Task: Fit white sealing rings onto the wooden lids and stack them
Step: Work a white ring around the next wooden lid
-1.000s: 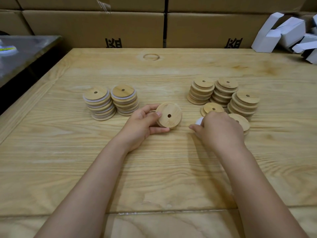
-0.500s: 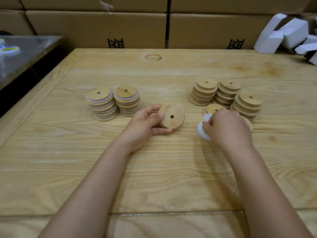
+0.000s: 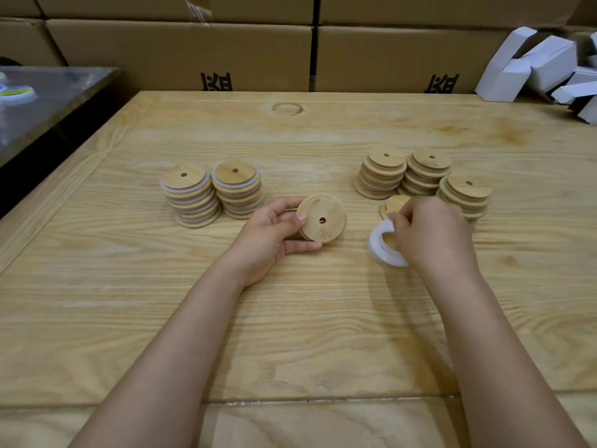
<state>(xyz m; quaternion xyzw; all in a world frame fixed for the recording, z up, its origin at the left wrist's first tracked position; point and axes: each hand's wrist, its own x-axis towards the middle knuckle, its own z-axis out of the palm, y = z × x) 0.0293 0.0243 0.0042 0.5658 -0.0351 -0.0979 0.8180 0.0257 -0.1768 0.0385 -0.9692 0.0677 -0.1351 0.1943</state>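
The left hand [image 3: 274,234] is closed on a lid [image 3: 322,218] held on edge just above the surface [image 3: 290,318], thumb across its face beside the hole. The right hand [image 3: 433,234] pinches a white ring [image 3: 381,244], tilted, just right of that lid. Cardboard boxes [image 3: 181,50] line the far edge, with white cartons [image 3: 529,63] at far right. Two ringed stacks [image 3: 210,194] stand to the left, bare stacks [image 3: 423,176] to the right.
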